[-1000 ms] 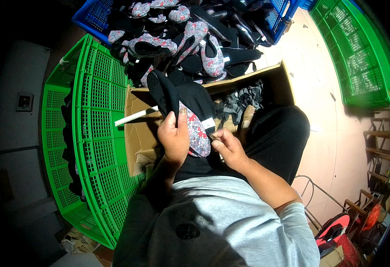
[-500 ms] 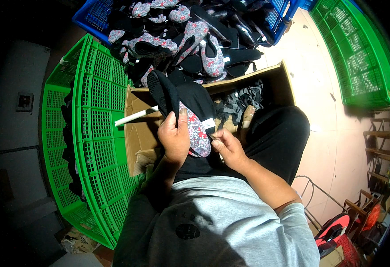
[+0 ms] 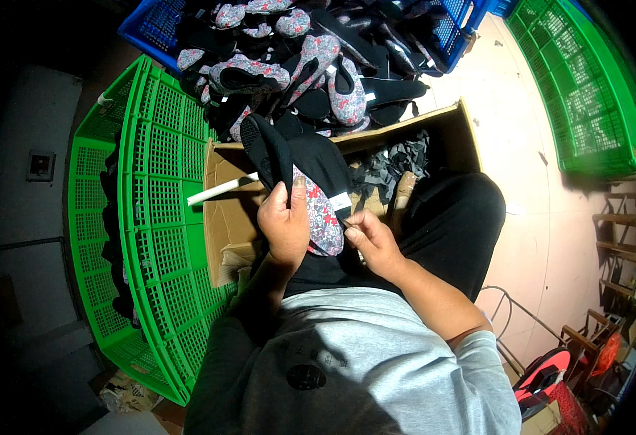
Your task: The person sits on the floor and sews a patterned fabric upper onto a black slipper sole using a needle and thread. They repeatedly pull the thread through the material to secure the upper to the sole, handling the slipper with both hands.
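Over my lap I hold a cloth slipper (image 3: 323, 221) with grey, red-flowered fabric and a black sole part with a textured patch. My left hand (image 3: 286, 223) is closed round its side, thumb pressed on the flowered fabric. A small white label (image 3: 340, 201) shows at the slipper's right edge. Just below that label, my right hand (image 3: 373, 245) is closed in a pinch against the edge. A tiny dark bit shows at those fingertips, too small to name.
Ahead, a blue crate (image 3: 151, 32) overflows with similar slippers (image 3: 347, 90). An open cardboard box (image 3: 231, 206) before my knees holds dark fabric scraps (image 3: 394, 163) and a white tube (image 3: 220, 190). Green crates stand left (image 3: 169, 246) and far right (image 3: 572, 87). Wooden racks (image 3: 617, 235) stand at right.
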A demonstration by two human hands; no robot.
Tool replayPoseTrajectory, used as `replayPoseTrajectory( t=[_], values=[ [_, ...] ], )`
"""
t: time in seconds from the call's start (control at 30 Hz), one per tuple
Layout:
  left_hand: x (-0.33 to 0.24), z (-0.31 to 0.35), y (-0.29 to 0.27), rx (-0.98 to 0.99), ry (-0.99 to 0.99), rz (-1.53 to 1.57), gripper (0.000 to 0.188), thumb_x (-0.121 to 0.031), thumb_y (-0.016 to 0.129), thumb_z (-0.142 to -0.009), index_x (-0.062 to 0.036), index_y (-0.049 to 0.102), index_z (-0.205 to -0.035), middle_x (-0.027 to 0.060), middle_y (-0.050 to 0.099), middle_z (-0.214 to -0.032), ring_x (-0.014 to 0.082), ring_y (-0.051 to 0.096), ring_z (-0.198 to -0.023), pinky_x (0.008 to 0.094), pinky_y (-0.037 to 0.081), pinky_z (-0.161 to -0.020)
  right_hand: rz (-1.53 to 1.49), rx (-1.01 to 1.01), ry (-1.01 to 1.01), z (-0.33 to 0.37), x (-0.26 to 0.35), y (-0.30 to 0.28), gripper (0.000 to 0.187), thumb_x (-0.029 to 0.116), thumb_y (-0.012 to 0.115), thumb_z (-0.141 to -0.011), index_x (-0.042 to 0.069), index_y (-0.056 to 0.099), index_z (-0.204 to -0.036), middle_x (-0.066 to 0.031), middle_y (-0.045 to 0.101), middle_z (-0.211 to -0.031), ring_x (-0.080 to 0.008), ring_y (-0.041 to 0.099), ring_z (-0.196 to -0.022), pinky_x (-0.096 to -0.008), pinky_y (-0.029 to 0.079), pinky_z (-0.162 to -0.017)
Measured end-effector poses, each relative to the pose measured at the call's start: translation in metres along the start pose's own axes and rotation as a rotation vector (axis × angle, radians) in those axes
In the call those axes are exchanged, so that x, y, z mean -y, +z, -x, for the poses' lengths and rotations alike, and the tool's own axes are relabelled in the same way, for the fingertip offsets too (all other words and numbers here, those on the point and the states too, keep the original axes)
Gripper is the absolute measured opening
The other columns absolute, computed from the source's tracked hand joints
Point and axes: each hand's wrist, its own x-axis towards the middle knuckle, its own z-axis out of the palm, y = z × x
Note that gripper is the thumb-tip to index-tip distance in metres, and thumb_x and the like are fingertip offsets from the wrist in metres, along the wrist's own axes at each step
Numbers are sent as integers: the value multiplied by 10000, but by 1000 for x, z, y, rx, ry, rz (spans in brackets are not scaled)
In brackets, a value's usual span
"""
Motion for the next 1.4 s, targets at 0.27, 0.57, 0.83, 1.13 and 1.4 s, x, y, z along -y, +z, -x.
replayPoseTrajectory(
  t=[0.27, 0.57, 0.83, 1.13, 1.4],
  values=[
    [-2, 1, -2, 31, -9, -16, 319, -123, 619, -963, 0, 468, -710, 49, 372, -597, 92, 330, -568, 279, 312, -496, -18, -15, 4, 1, 0, 0, 167, 174, 585, -987, 28, 551, -1061, -26, 567, -846, -98, 523, -750, -261, 453, -684],
    [6, 4, -6, 83, -66, -17, 233, -121, 566, -999, 1, 554, -802, -77, 469, -718, 18, 389, -699, 205, 361, -589, -9, -20, 6, 1, -3, 1, 167, 167, 588, -982, 23, 551, -1058, -43, 583, -846, -107, 541, -758, -271, 461, -691],
    [-2, 3, -6, 79, -71, -28, 250, -129, 577, -996, 2, 549, -785, -82, 457, -706, 19, 380, -686, 206, 355, -577, -5, -37, 12, 0, -4, 2, 152, 165, 584, -984, 30, 547, -1042, -28, 561, -787, -101, 528, -700, -268, 451, -639],
    [4, 3, -6, 68, -59, -34, 225, -122, 581, -991, 10, 578, -808, -80, 479, -712, 20, 397, -691, 203, 363, -582, -30, -54, 7, 0, -4, 2, 142, 153, 580, -988, 25, 541, -1036, -9, 545, -779, -87, 502, -687, -256, 440, -625],
    [-7, 1, -8, 81, -53, -79, 248, -132, 596, -982, 11, 555, -785, -75, 443, -687, 27, 382, -682, 215, 357, -571, -65, -64, 13, 0, 0, 3, 130, 146, 574, -994, 24, 535, -1016, 9, 515, -757, -72, 477, -672, -241, 426, -620]
  ],
)
